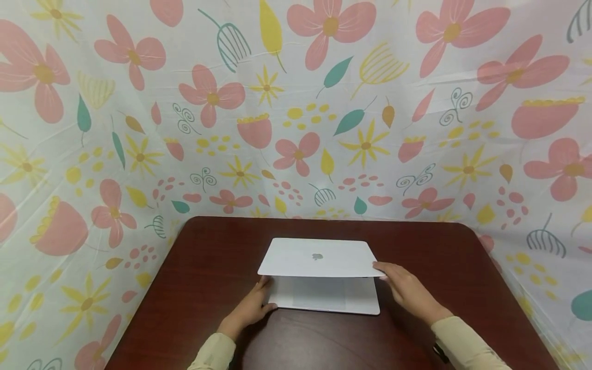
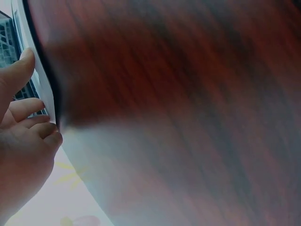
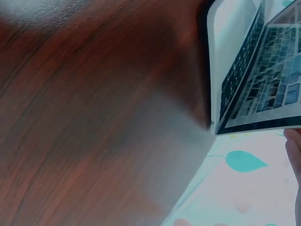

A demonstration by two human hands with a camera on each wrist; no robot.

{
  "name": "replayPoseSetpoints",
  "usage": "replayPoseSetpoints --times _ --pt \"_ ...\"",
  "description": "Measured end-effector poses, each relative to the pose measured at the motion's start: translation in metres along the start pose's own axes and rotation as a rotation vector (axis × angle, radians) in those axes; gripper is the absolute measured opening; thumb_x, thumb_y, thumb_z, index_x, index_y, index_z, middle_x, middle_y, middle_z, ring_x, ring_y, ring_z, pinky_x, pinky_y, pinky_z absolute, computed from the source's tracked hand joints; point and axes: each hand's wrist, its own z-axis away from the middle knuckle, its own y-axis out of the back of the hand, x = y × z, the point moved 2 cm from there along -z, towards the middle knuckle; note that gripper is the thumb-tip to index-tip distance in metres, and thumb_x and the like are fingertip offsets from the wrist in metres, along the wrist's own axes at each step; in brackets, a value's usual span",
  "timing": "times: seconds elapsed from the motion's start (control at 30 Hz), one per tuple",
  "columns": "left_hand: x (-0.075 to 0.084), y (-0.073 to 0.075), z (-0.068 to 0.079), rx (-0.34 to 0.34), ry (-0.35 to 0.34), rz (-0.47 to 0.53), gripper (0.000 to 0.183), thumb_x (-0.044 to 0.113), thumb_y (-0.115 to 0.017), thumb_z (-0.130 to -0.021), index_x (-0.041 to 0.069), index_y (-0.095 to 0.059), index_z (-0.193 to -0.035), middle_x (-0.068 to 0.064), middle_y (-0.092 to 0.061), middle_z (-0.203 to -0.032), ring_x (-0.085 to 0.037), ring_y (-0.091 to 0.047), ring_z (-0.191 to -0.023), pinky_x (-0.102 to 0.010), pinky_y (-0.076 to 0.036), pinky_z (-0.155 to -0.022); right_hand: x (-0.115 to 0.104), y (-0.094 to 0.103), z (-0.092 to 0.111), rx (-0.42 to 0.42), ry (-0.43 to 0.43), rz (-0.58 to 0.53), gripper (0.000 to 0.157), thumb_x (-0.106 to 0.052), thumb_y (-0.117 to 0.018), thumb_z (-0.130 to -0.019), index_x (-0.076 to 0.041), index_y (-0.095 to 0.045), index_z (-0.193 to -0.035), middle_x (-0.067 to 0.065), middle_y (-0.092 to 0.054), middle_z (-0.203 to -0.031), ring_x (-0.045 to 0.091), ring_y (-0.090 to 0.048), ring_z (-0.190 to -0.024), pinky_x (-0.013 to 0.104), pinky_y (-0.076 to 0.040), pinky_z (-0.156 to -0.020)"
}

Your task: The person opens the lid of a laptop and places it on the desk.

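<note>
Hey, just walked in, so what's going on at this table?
Someone is handling a thin silver laptop with an apple logo, on a dark reddish-brown wood-grain table. The right hand holds the right edge of the lid; the left hand holds the left edge of the base. The lid stands partly open above the base.

Both hands (image 1: 250, 308) (image 1: 410, 290) well apart, sleeved forearms (image 1: 464, 343) angled inward.

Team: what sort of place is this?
Likely a makeshift recording booth or screened-off desk: wrinkled floral sheeting hangs behind and along both sides of a dark wood-grained table, with a partly open laptop on it.
</note>
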Motion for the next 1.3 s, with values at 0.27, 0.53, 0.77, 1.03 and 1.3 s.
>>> replayPoseSetpoints --times 0.27,0.53,0.77,1.03,1.3 --pt "0.004 0.002 -0.001 0.010 -0.018 -0.019 0.067 0.028 -0.064 -0.080 -0.007 -0.037 -0.130 -0.021 -0.027 -0.140 -0.036 -0.026 -0.127 -0.044 -0.034 -0.096 0.002 0.004 -0.010 0.033 -0.053 -0.022 0.033 -0.006 -0.057 -0.085 -0.008 -0.054 -0.117 0.003 -0.057 -0.111 0.019 -0.054 -0.100 0.037 -0.047 -0.080" --pt "0.008 0.005 -0.004 -0.023 0.039 -0.033 0.068 0.030 -0.065 -0.080 -0.004 -0.037 -0.131 -0.019 -0.027 -0.140 -0.033 -0.027 -0.127 -0.043 -0.033 -0.097 0.012 0.012 -0.033 0.070 -0.113 -0.055 0.024 -0.006 -0.054 -0.086 -0.010 -0.056 -0.110 0.003 -0.060 -0.100 0.018 -0.057 -0.089 0.040 -0.048 -0.072" --pt "0.010 0.007 -0.003 -0.029 0.037 -0.007 0.067 0.027 -0.065 -0.080 -0.005 -0.037 -0.131 -0.020 -0.027 -0.140 -0.033 -0.028 -0.127 -0.044 -0.032 -0.098 0.023 0.015 -0.056 0.102 -0.158 -0.089 0.015 -0.011 -0.048 -0.091 -0.011 -0.058 -0.102 0.000 -0.061 -0.088 0.015 -0.056 -0.075 0.039 -0.047 -0.063" --pt "0.009 0.007 -0.004 -0.048 0.053 0.005 0.067 0.028 -0.064 -0.080 -0.003 -0.036 -0.132 -0.017 -0.024 -0.142 -0.031 -0.027 -0.128 -0.043 -0.030 -0.099 0.034 0.017 -0.075 0.150 -0.192 -0.103 0.013 -0.012 -0.046 -0.091 -0.007 -0.057 -0.096 0.007 -0.061 -0.081 0.020 -0.057 -0.070 0.041 -0.046 -0.062" --pt "0.007 0.007 -0.005 -0.044 0.051 0.010 0.067 0.027 -0.065 -0.080 -0.004 -0.037 -0.132 -0.019 -0.026 -0.141 -0.032 -0.029 -0.127 -0.043 -0.031 -0.099 0.043 0.017 -0.094 0.194 -0.250 -0.105 0.016 -0.014 -0.044 -0.093 -0.004 -0.052 -0.082 0.004 -0.050 -0.060 0.017 -0.044 -0.050 0.033 -0.038 -0.049"
